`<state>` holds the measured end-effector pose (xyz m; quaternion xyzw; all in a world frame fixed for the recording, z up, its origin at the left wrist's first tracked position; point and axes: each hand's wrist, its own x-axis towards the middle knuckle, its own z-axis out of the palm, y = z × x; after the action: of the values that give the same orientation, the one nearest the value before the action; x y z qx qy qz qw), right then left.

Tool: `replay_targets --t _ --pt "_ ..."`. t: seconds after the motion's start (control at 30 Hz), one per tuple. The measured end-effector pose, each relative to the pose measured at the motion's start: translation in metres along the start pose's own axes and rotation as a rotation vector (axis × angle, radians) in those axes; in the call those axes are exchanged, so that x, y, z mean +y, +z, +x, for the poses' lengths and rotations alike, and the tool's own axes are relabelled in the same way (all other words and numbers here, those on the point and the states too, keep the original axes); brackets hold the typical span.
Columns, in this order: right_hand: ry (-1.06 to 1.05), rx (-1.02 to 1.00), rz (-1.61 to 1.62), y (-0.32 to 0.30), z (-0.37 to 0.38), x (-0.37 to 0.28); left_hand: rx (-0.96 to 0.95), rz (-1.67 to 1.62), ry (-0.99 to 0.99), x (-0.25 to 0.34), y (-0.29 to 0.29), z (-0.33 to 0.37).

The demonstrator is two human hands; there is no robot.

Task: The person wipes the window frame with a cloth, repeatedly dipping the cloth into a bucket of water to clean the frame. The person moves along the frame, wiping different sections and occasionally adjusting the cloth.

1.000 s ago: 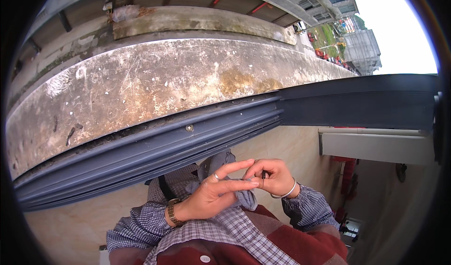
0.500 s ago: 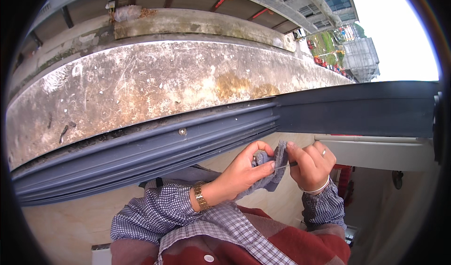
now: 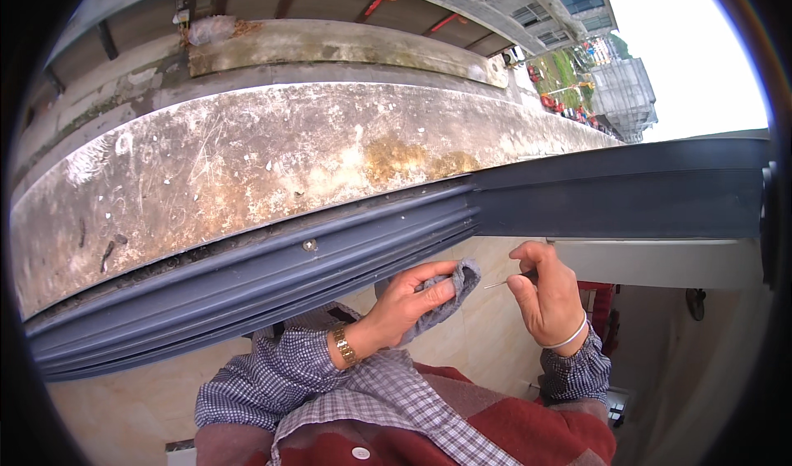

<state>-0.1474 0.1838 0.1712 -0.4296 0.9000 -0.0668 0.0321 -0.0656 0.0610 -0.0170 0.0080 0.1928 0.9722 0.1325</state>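
My left hand (image 3: 403, 304) is closed around a bunched grey cloth (image 3: 467, 279), whose folded end sticks out past the thumb and fingers. To its right, my right hand (image 3: 548, 301) grips a thin tool with a dark handle (image 3: 530, 277) and a narrow metal shaft (image 3: 496, 285), perhaps a small screwdriver. The shaft points left at the cloth, with a gap between them. Most of the handle is hidden in my palm. Both hands are on the near side of a dark blue-grey window frame (image 3: 363, 239), above its lower track.
A screw (image 3: 309, 245) sits in the track. Dirt lies along the track's outer edge. Beyond stretches a stained concrete ledge (image 3: 272, 148), with a building across from it. At right the frame's side post (image 3: 619, 187) meets the track, above a white ledge (image 3: 652, 263).
My right hand has drawn the tool away from the cloth, and its fingers have shifted on the handle. My left hand has moved slightly left and down with the cloth.
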Motion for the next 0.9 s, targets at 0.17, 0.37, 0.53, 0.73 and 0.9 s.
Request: replay_targets --t 0.17,0.37,0.53,0.73,0.9 --pt "0.018 0.061 0.024 -0.004 -0.009 -0.004 0.001 0.230 0.155 0.002 0.003 -0.004" --pt "-0.090 -0.011 0.001 0.005 -0.010 -0.005 -0.033 0.341 0.242 0.005 0.003 -0.008" --pt "-0.119 0.020 0.076 0.021 -0.009 -0.005 -0.077 0.340 0.184 0.008 0.003 -0.010" --pt "-0.380 0.231 -0.262 0.027 -0.012 -0.004 -0.042 0.131 0.079 0.002 0.017 0.000" --pt "-0.416 0.262 -0.561 0.018 0.006 0.000 -0.072 -0.106 -0.130 0.001 0.029 0.020"
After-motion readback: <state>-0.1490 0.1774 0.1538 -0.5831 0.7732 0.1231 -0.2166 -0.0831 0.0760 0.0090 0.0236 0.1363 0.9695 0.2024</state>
